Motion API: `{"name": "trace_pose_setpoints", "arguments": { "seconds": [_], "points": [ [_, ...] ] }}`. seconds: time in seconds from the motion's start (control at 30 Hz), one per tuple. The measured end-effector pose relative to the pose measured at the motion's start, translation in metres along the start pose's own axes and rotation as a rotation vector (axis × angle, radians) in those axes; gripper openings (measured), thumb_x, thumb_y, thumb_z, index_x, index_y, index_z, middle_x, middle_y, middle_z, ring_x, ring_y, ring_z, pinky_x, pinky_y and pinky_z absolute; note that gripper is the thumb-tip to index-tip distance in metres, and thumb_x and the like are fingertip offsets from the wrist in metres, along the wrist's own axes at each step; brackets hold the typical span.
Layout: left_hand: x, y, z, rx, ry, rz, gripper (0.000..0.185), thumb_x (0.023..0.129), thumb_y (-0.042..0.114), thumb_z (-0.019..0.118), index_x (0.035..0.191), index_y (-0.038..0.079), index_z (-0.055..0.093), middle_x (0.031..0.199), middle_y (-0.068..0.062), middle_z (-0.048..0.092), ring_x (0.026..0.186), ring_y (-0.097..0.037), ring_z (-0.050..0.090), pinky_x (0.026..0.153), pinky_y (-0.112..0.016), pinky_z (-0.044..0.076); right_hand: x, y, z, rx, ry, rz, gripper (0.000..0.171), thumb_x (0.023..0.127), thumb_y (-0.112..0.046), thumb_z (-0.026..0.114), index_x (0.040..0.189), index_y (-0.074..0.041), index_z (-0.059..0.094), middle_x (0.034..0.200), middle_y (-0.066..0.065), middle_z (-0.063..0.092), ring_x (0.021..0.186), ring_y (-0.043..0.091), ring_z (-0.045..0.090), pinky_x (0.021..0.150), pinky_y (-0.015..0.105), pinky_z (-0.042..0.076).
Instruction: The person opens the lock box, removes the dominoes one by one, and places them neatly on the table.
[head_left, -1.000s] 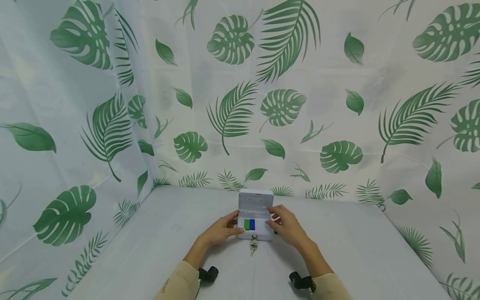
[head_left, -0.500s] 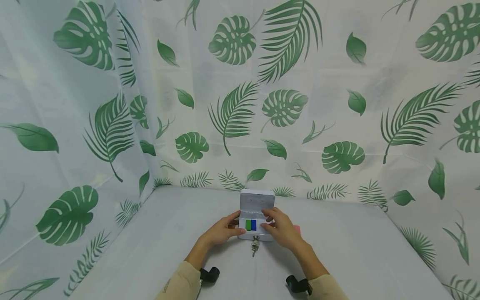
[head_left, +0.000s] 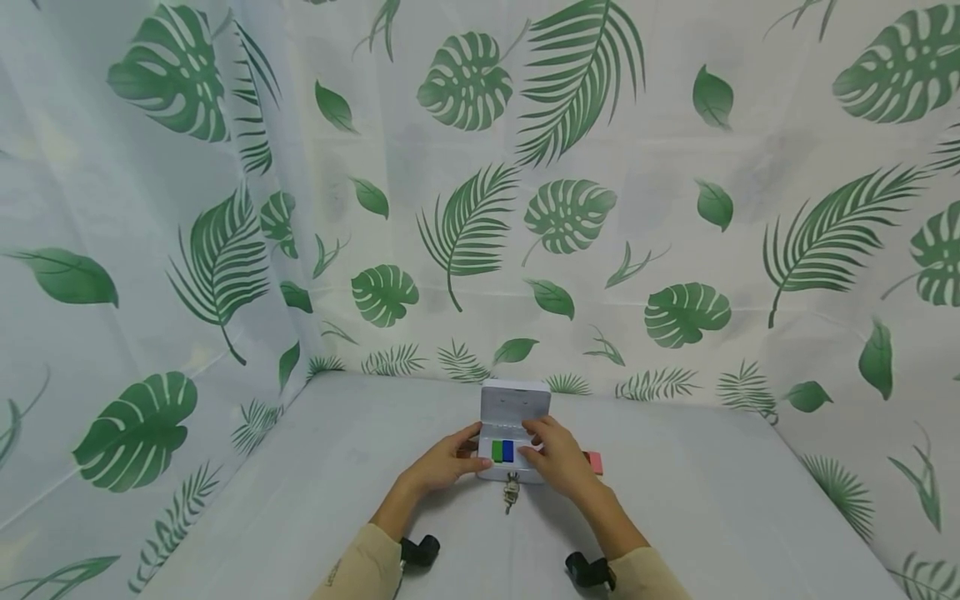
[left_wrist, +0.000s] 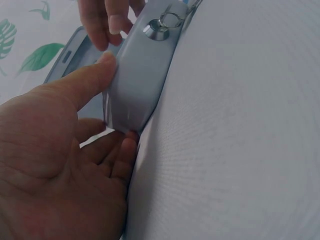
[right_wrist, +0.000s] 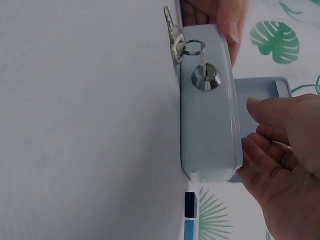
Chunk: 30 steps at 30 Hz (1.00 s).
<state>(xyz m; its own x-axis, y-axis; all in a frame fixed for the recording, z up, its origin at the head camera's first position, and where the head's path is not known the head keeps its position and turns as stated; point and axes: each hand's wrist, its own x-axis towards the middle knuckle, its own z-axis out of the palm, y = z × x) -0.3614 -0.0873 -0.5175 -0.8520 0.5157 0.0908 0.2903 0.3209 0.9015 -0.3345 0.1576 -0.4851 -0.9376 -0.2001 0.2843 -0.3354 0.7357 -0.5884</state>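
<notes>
A small white cash box [head_left: 491, 473] stands on the table with its lid [head_left: 514, 406] raised. A green block [head_left: 497, 452] and a blue block [head_left: 507, 451] lie side by side inside it. My left hand [head_left: 441, 461] grips the box's left end, thumb at the front rim and fingers against the side. My right hand [head_left: 561, 458] reaches over the box's right part, thumb and fingers apart, with no object showing between them. Its fingertips are right at the rim in the right wrist view. Keys [head_left: 512, 493] hang on a ring from the front lock [right_wrist: 206, 77].
A pink block [head_left: 596, 462] sits to the right of the box, partly behind my right hand. In the right wrist view, a black block [right_wrist: 190, 205] and a blue piece [right_wrist: 189, 229] show past the box's end. A leaf-print curtain [head_left: 480, 250] stands behind the table.
My right hand has moved left from the box's right edge to over its inside, uncovering the pink block. My left hand has stayed on the box.
</notes>
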Motion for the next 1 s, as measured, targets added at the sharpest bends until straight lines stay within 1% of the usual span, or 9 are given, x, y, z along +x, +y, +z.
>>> {"name": "trace_pose_setpoints", "arguments": {
  "seconds": [0.1, 0.3, 0.53, 0.73, 0.83, 1.0],
  "points": [
    [0.000, 0.000, 0.001, -0.004, -0.002, -0.001, 0.077, 0.099, 0.031, 0.073, 0.164, 0.014, 0.034, 0.149, -0.015, 0.059, 0.136, -0.035, 0.057, 0.111, -0.058, 0.045, -0.001, 0.000, 0.002, -0.005, -0.004, 0.003, 0.044, 0.095, -0.012, 0.077, 0.135, -0.001, 0.065, 0.123, 0.013, 0.066, 0.103, 0.024, 0.066, 0.087, 0.041, 0.059],
    [0.002, 0.000, 0.002, -0.015, -0.003, 0.001, 0.076, 0.100, 0.031, 0.072, 0.164, 0.016, 0.035, 0.150, -0.013, 0.057, 0.137, -0.034, 0.056, 0.112, -0.058, 0.045, -0.002, -0.002, 0.002, -0.002, -0.008, -0.029, 0.042, 0.094, -0.009, 0.077, 0.133, 0.001, 0.066, 0.123, 0.016, 0.067, 0.103, 0.024, 0.066, 0.087, 0.042, 0.060],
    [0.000, 0.000, 0.000, -0.004, -0.007, -0.007, 0.077, 0.100, 0.034, 0.072, 0.164, 0.017, 0.033, 0.151, -0.013, 0.057, 0.138, -0.035, 0.056, 0.112, -0.058, 0.044, 0.002, -0.004, 0.004, -0.034, -0.025, -0.012, 0.043, 0.092, -0.011, 0.079, 0.132, -0.001, 0.067, 0.123, 0.012, 0.067, 0.103, 0.023, 0.066, 0.085, 0.041, 0.060],
    [-0.001, -0.003, -0.003, 0.008, -0.006, -0.008, 0.077, 0.100, 0.034, 0.072, 0.164, 0.018, 0.034, 0.152, -0.012, 0.056, 0.138, -0.034, 0.056, 0.112, -0.057, 0.045, 0.008, -0.008, 0.006, -0.046, -0.070, -0.015, 0.043, 0.092, -0.011, 0.080, 0.132, 0.001, 0.068, 0.123, 0.014, 0.067, 0.102, 0.024, 0.067, 0.086, 0.042, 0.060],
    [0.000, -0.004, -0.003, 0.015, -0.008, -0.007, 0.077, 0.099, 0.035, 0.072, 0.164, 0.018, 0.034, 0.153, -0.012, 0.056, 0.138, -0.035, 0.055, 0.112, -0.057, 0.045, 0.010, -0.009, 0.009, -0.066, -0.091, -0.020, 0.043, 0.091, -0.011, 0.081, 0.130, 0.002, 0.068, 0.122, 0.016, 0.067, 0.101, 0.025, 0.068, 0.086, 0.043, 0.060],
    [0.001, -0.004, -0.002, 0.011, -0.009, -0.007, 0.079, 0.099, 0.037, 0.072, 0.164, 0.018, 0.033, 0.153, -0.013, 0.055, 0.139, -0.035, 0.055, 0.111, -0.057, 0.045, 0.014, -0.010, 0.012, -0.116, -0.096, -0.037, 0.043, 0.089, -0.012, 0.083, 0.127, 0.003, 0.070, 0.122, 0.017, 0.068, 0.101, 0.027, 0.069, 0.088, 0.045, 0.060]
  ]
}}
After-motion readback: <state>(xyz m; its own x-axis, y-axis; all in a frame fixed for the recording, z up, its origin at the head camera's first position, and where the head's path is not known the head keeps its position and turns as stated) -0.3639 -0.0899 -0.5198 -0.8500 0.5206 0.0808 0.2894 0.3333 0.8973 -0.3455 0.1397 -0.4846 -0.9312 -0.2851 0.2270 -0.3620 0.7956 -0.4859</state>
